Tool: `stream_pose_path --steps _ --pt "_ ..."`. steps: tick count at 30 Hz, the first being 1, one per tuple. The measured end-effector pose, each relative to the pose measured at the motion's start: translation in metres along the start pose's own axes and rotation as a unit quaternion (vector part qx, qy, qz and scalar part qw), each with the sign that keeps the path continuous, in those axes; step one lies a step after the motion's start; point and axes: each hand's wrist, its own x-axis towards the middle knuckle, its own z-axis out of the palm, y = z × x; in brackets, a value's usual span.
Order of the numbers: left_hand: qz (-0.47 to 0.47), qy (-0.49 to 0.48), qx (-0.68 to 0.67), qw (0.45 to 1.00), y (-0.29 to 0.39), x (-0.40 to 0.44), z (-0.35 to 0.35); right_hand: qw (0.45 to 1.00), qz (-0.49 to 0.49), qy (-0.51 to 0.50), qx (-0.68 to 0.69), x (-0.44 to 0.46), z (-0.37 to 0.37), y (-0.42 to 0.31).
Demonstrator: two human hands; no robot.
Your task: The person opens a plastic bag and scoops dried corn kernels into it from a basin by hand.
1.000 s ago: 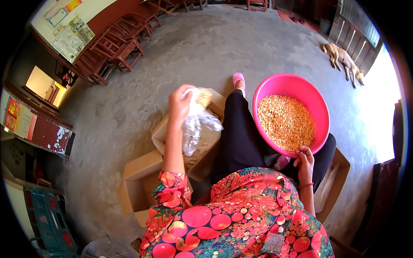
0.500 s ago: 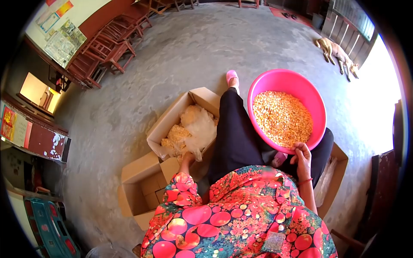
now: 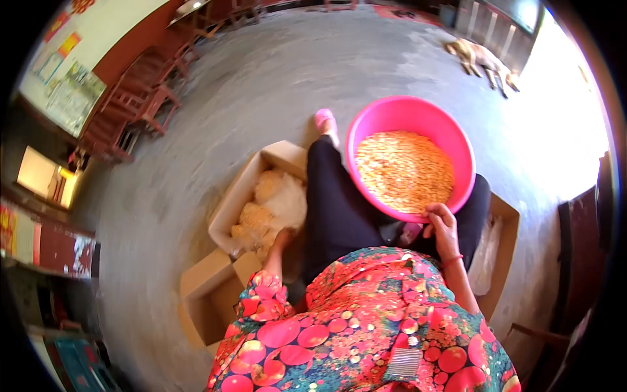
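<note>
A pink basin (image 3: 460,140) rests on my right thigh, with a bed of yellow-orange kernels (image 3: 405,171) inside. My right hand (image 3: 442,225) pinches the basin's near rim. My left hand (image 3: 282,242) is low at the near edge of a cardboard box (image 3: 227,209); its fingers are blurred and partly hidden, so their grip cannot be made out. Pale clear plastic (image 3: 287,204) and clumps of yellowish pieces (image 3: 255,219) lie in that box.
Another open cardboard box (image 3: 208,277) stands nearer on the left. A third box (image 3: 506,251) holding clear plastic is beyond my right leg. Wooden chairs (image 3: 140,98) line the left wall. A dog (image 3: 483,59) lies on the floor at the upper right.
My left hand, earlier raised with a plastic bag of yellowish pieces, has moved down to the box, where the bag now lies. My right hand stays at the rim. The view has shifted.
</note>
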Motion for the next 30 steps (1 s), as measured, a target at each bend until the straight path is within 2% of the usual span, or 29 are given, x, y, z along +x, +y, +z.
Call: stream_pose_path --steps 1,2,3,4,5,6,7,9,13,17,22,30 --pt "0.027 -0.034 0.024 0.999 -0.019 0.010 0.016 1.000 0.004 0.012 -0.007 0.000 0.002 -0.002" --pt "0.002 -0.042 -0.019 0.999 -0.038 0.016 0.024 1.000 -0.007 0.006 -0.013 0.001 0.000 0.000" --pt "-0.099 -0.151 -0.078 0.980 0.003 0.005 -0.011 1.000 -0.007 -0.001 -0.012 -0.003 0.004 -0.007" --pt "0.001 -0.139 0.015 0.990 0.019 -0.004 -0.031 1.000 -0.012 -0.008 -0.028 -0.001 0.001 -0.003" --pt "-0.101 -0.136 -0.093 0.981 0.025 -0.005 -0.034 1.000 -0.006 -0.008 0.002 0.000 -0.001 0.000" --pt "-0.101 -0.120 -0.256 0.954 -0.007 -0.002 -0.013 0.999 -0.031 0.004 -0.025 0.001 -0.001 0.003" --pt "-0.221 -0.132 -0.390 0.884 -0.007 -0.005 -0.008 1.000 0.006 -0.002 0.005 0.000 -0.003 0.005" --pt "-0.262 -0.145 -0.423 0.855 -0.007 -0.014 -0.006 1.000 -0.006 -0.003 0.011 -0.001 -0.002 0.004" --pt "-0.296 -0.143 -0.414 0.849 -0.004 -0.033 -0.008 0.999 -0.012 -0.021 0.023 -0.001 -0.004 0.006" --pt "-0.278 -0.052 -0.398 0.873 0.006 -0.034 -0.007 0.999 -0.022 -0.029 0.033 0.000 -0.005 0.008" --pt "-0.185 0.093 -0.374 0.904 0.049 -0.011 -0.012 0.999 -0.023 -0.036 0.028 0.001 -0.006 0.011" --pt "-0.116 0.154 -0.343 0.919 0.103 0.010 -0.030 0.999 -0.002 -0.027 0.037 0.000 -0.006 0.010"
